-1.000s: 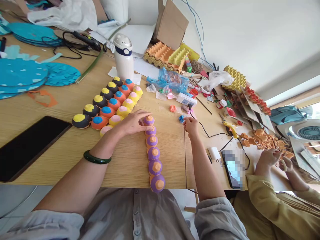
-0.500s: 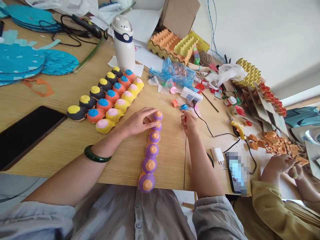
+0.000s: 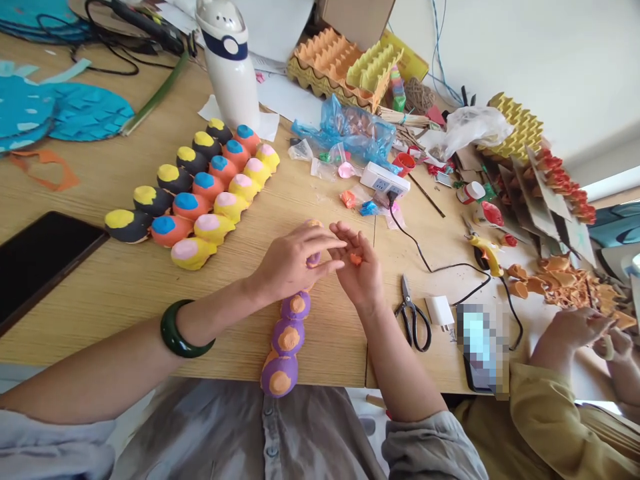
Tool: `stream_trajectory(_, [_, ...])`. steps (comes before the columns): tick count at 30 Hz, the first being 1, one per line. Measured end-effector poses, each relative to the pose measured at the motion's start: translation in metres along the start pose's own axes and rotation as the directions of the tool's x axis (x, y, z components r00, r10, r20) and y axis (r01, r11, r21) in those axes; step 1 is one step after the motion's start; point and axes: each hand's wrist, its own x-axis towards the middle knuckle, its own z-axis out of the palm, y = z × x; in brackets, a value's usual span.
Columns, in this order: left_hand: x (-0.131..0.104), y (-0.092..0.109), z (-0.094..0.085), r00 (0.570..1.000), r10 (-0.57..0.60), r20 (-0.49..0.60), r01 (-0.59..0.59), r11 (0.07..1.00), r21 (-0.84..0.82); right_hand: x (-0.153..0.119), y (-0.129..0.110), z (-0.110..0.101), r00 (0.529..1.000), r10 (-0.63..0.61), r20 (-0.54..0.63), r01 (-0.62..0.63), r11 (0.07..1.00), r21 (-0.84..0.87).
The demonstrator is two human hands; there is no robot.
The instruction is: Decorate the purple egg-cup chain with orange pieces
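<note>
My right hand (image 3: 359,270) is turned palm up with the fingers loosely curled, and a small lump of orange clay (image 3: 355,259) rests in it. Just beside it, my left hand (image 3: 300,259) is stretched out flat, its fingertips reaching the fingers of the right hand. Beneath the left hand runs a strip of purple egg-carton domes (image 3: 289,339) with orange dots on top. The left hand covers the middle of this strip, while its near end juts over the table edge.
Left of the hands lie painted dome strips in black (image 3: 169,179), orange (image 3: 205,191) and yellow (image 3: 227,208). Scissors (image 3: 413,315), a charger (image 3: 439,311) and a phone (image 3: 475,347) are at right. A power strip (image 3: 385,179) and tall white bottle (image 3: 231,73) stand behind. A co-worker's hands (image 3: 575,333) work nearby.
My left hand has left the strip's far end and come across to my right hand. The right fist has opened and turned palm up, showing the orange clay. Scissors have come into view.
</note>
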Motion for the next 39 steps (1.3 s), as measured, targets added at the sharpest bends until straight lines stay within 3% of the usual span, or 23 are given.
stream_trajectory(5, [-0.001, -0.001, 0.009, 0.994, 0.105, 0.008, -0.104, 0.966, 0.238, -0.005, 0.006, 0.011, 0.999, -0.033, 0.037, 0.034, 0.998, -0.043])
stream_trajectory(12, [-0.003, -0.007, 0.01, 0.982, 0.19, -0.004, -0.177, 0.922, 0.345, -0.005, 0.018, 0.023, 0.995, 0.103, 0.01, -0.103, 0.995, 0.013])
stream_trajectory(14, [-0.004, -0.006, 0.003, 0.98, 0.2, 0.001, -0.19, 0.93, 0.315, -0.006, 0.015, 0.021, 0.998, 0.07, 0.003, -0.07, 0.997, 0.018])
stream_trajectory(16, [-0.009, -0.004, -0.008, 0.993, 0.107, -0.045, -0.094, 0.967, 0.235, -0.007, 0.01, 0.015, 0.996, -0.051, -0.068, 0.049, 0.998, -0.035])
stream_trajectory(18, [-0.019, -0.002, -0.019, 0.987, -0.118, -0.11, 0.128, 0.988, 0.085, -0.008, 0.006, 0.006, 0.976, -0.155, -0.153, 0.127, 0.976, -0.177])
stream_trajectory(19, [-0.026, -0.002, -0.023, 0.961, -0.251, -0.119, 0.253, 0.967, 0.0, -0.008, 0.005, 0.002, 0.972, -0.156, -0.174, 0.106, 0.958, -0.265])
stream_trajectory(21, [-0.042, -0.001, -0.028, 0.881, -0.462, -0.1, 0.442, 0.881, -0.169, -0.01, 0.008, -0.006, 0.987, -0.04, -0.155, -0.027, 0.914, -0.404])
stream_trajectory(24, [-0.059, -0.001, -0.025, 0.802, -0.595, 0.052, 0.573, 0.741, -0.351, -0.011, 0.016, -0.01, 0.991, 0.102, -0.082, -0.127, 0.896, -0.425])
stream_trajectory(27, [-0.058, -0.004, -0.017, 0.783, -0.618, 0.064, 0.586, 0.701, -0.406, -0.009, 0.022, -0.009, 0.998, 0.06, -0.019, -0.062, 0.92, -0.388])
stream_trajectory(30, [-0.046, -0.012, -0.013, 0.787, -0.617, 0.015, 0.574, 0.723, -0.385, -0.002, 0.023, -0.01, 0.999, 0.037, -0.01, -0.038, 0.923, -0.383])
stream_trajectory(33, [-0.032, -0.021, -0.013, 0.837, -0.546, -0.05, 0.511, 0.81, -0.287, 0.005, 0.021, -0.014, 1.0, 0.013, -0.004, -0.014, 0.906, -0.424])
stream_trajectory(36, [-0.02, -0.022, -0.017, 0.913, -0.389, -0.125, 0.373, 0.918, -0.133, 0.006, 0.015, -0.015, 0.983, -0.183, 0.014, 0.164, 0.844, -0.511])
stream_trajectory(39, [-0.01, -0.018, -0.019, 0.953, -0.296, -0.061, 0.285, 0.949, -0.137, 0.001, 0.008, -0.011, 0.908, -0.379, 0.176, 0.408, 0.709, -0.576])
